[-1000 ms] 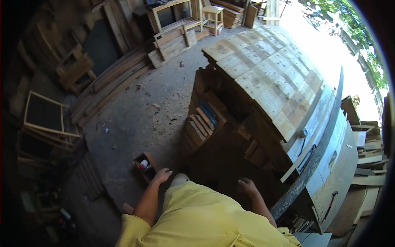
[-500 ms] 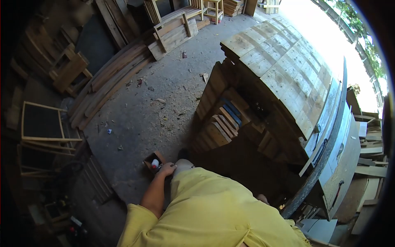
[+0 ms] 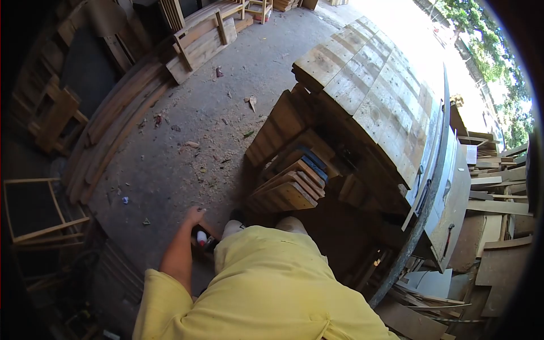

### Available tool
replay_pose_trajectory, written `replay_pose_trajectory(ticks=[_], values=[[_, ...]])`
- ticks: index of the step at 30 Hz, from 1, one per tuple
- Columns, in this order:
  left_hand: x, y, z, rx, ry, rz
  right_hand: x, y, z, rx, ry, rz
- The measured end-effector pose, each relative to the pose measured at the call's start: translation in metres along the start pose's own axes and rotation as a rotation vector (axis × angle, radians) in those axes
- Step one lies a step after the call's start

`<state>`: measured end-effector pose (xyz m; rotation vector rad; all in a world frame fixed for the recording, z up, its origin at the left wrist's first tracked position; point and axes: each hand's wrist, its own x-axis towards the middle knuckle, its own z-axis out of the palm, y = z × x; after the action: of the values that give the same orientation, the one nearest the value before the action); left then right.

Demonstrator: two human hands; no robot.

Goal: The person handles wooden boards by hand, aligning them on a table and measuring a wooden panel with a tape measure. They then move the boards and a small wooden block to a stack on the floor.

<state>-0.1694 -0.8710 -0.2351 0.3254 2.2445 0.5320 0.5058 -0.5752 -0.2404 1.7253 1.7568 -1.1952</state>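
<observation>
My left hand (image 3: 195,215) is low by the floor at the far rim of a small open wooden box (image 3: 212,231). Its fingers look curled, but whether they grip the rim or some small thing is too small to make out. Inside the box lies a white bottle (image 3: 202,237) with a red part, beside darker items I cannot identify. My left forearm runs along the box's left side. My right hand is out of sight. In front of my legs, several wooden boards (image 3: 289,190) lean together under a large table with a patchwork wood top (image 3: 379,85).
Wood shavings and scraps (image 3: 198,161) litter the concrete floor. Long curved planks (image 3: 122,127) lie at the left, near a wooden frame (image 3: 48,209). A long bar (image 3: 419,226) runs along the table's right side. Stacked offcuts (image 3: 498,198) fill the far right.
My left hand has moved from the box's right side to its far rim. The view has shifted, and both knees now show by the leaning boards.
</observation>
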Motion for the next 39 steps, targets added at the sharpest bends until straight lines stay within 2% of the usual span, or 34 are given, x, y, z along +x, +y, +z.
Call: replay_pose_trajectory(ticks=[5,8,9,10,11,12,14,16,18,19,21,22,23,25,27,28,30,33,35,37,39], values=[[0.016,0.027,0.023,0.012,-0.077,0.083,-0.007,-0.056,0.002,0.118,0.063,-0.014],[0.010,0.051,0.034,-0.050,-0.084,0.132,0.021,-0.066,-0.003,0.135,0.156,-0.092],[0.009,0.058,0.034,-0.120,-0.095,0.153,0.037,-0.065,-0.008,0.070,0.226,-0.206],[0.013,0.056,0.039,-0.126,-0.096,0.157,0.057,-0.061,-0.015,-0.090,0.352,-0.437],[0.019,0.050,0.047,-0.115,-0.119,0.154,0.082,-0.060,-0.031,-0.435,0.618,-0.834],[0.020,0.042,0.054,-0.101,-0.146,0.148,0.109,-0.062,-0.044,-0.547,0.869,-1.047],[0.020,0.030,0.052,-0.024,-0.150,0.135,0.075,-0.138,-0.114,0.813,0.463,-0.113],[0.015,0.025,0.043,0.060,-0.150,0.127,0.042,-0.209,-0.160,0.374,0.558,0.001],[-0.004,0.024,0.031,-0.209,-0.145,-0.016,0.019,-0.259,-0.175,0.328,0.592,-0.068],[-0.005,0.015,0.032,-0.206,-0.146,-0.008,0.004,-0.284,-0.169,0.334,0.599,-0.067],[0.002,-0.018,0.036,-0.132,-0.028,0.067,-0.021,-0.328,-0.143,0.636,0.678,-0.386],[0.005,-0.037,0.042,-0.128,-0.012,0.024,-0.022,-0.335,-0.134,0.619,0.546,-0.340],[0.007,-0.050,0.049,-0.122,0.004,-0.021,-0.018,-0.337,-0.129,0.600,0.412,-0.292],[-0.019,-0.046,0.038,-0.100,0.007,-0.038,0.020,-0.309,-0.107,0.184,0.370,-0.401],[-0.026,-0.056,0.044,-0.129,-0.015,-0.096,-0.002,-0.319,-0.087,-0.026,0.286,-0.453],[-0.033,-0.058,0.043,-0.116,-0.012,-0.040,-0.001,-0.316,-0.076,-0.010,0.295,-0.453],[-0.039,-0.062,0.048,-0.088,-0.008,0.032,-0.004,-0.302,-0.054,-0.042,0.107,-0.400],[-0.031,-0.075,0.062,-0.034,-0.030,0.023,-0.013,-0.282,-0.035,-0.103,0.059,-0.302],[-0.024,-0.075,0.064,-0.103,-0.079,-0.011,-0.007,-0.257,-0.027,-0.077,0.055,-0.252],[-0.011,-0.060,0.056,-0.080,-0.083,-0.016,-0.009,-0.237,-0.025,-0.025,0.060,-0.202],[0.001,-0.057,0.051,-0.128,-0.103,-0.051,-0.015,-0.221,-0.031,0.068,0.048,-0.019]])
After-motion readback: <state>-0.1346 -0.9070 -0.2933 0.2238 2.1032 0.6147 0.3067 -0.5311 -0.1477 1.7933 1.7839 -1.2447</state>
